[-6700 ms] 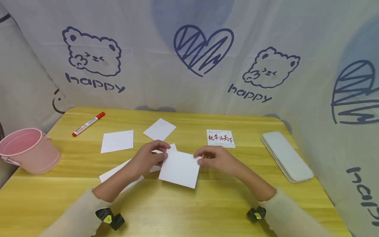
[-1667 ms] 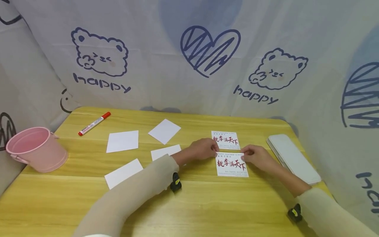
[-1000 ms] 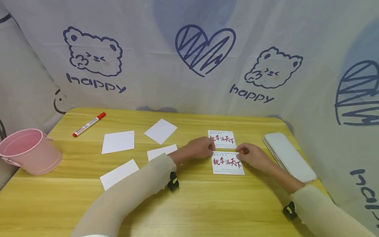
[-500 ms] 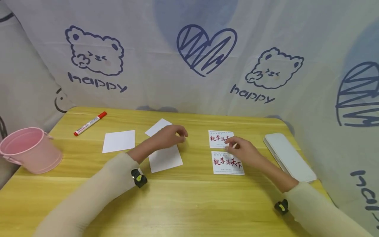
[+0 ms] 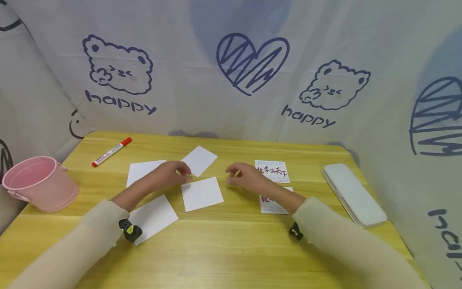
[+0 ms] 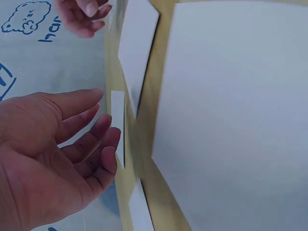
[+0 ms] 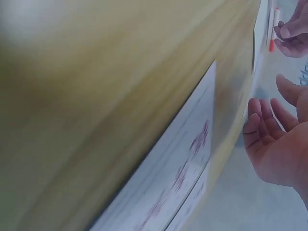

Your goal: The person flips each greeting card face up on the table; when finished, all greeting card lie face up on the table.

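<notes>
My left hand hovers above the table among several blank white cards, its fingers loosely curved and holding nothing. Nearest to it are a tilted card behind, a card to its right and a card partly hidden under the arm. Another blank card lies by the left wrist. My right hand, also holding nothing, is in the air left of two cards with red characters. The far printed card is partly covered by that hand; the near one is half hidden by the forearm.
A pink bucket stands at the table's left edge. Behind it lies a red-capped marker. A long white case lies along the right side of the wooden table. A printed cloth hangs behind.
A second printed card, held blank side up at first, now lies in front of the first. Both hands have let go of it and moved left, the left hand farther.
</notes>
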A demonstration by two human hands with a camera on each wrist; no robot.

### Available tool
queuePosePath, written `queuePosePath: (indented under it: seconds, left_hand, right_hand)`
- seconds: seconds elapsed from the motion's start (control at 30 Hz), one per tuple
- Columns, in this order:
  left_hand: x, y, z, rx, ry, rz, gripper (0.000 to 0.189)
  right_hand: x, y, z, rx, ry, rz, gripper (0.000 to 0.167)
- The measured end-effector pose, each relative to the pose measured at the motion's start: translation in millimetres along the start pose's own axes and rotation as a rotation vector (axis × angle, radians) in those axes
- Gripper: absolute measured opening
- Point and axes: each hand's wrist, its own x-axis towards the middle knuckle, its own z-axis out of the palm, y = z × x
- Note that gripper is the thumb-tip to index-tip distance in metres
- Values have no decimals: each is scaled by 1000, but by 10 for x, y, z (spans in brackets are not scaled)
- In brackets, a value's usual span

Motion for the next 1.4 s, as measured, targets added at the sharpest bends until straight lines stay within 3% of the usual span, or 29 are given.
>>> queuePosePath:
  seconds: [0.17, 0.4, 0.63, 0.87, 1.17, 1.4]
  left_hand:
    - [-183, -132, -3, -5, -18, -28, 25]
    - [-258, -232, 11, -23, -15, -46, 26]
    - [-203, -204, 39, -36, -41, -47, 23]
    - [-190, -169, 65, -56, -6, -76, 18]
    - [-214, -93, 88, -93, 53, -85, 20]
    - [-255, -83, 78, -90, 93, -47, 22]
  right_hand:
    - [227, -98, 171, -35, -57, -43, 35]
    - [385, -120, 265, -150, -118, -56, 36]
    - [387, -109, 278, -207, -104, -65, 31]
    - [378, -135, 313, -244, -71, -64, 21]
    - [372, -170, 332, -250, -77, -43, 34]
    - [329, -154, 291, -136, -42, -21, 32]
